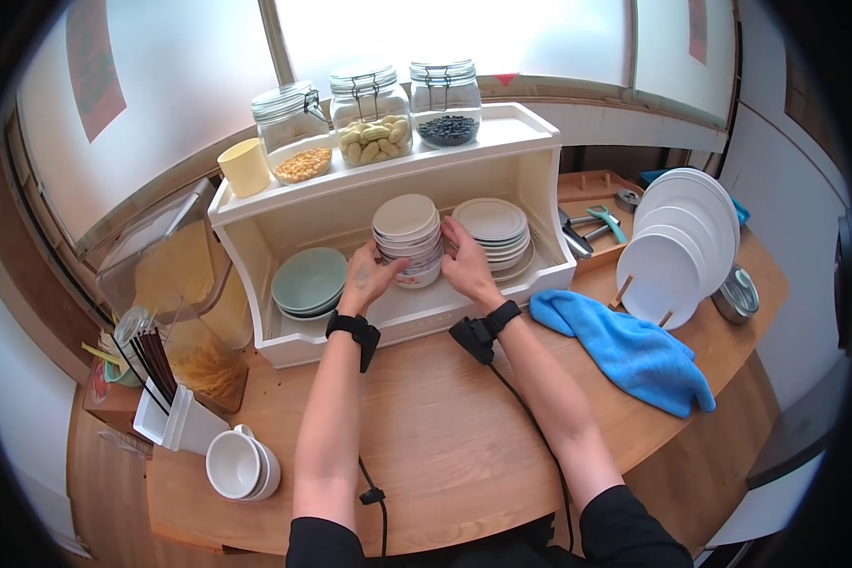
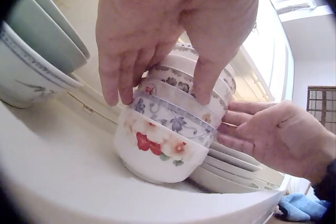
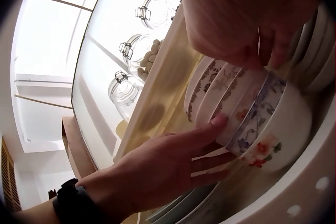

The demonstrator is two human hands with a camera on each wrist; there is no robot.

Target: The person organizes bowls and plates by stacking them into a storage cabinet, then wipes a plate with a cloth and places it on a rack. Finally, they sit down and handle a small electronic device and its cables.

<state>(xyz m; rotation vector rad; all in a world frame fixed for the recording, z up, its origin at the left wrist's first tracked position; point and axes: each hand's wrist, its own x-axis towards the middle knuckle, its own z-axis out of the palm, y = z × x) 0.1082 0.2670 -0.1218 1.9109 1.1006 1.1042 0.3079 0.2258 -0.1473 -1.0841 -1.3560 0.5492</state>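
Note:
A stack of patterned bowls stands in the middle of the white shelf unit; its lowest bowl carries red flowers. My left hand grips the stack's left side, thumb across the front and fingers around the side, as the left wrist view shows. On the right side my right hand touches the stack with its fingers, partly hidden behind the bowls. Green bowls lie to the left of the stack, and white plates are piled to its right.
Glass jars and a yellow cup stand on the unit's top. A blue cloth and racked white plates are at right. White mugs and a chopstick holder stand at left on the wooden table.

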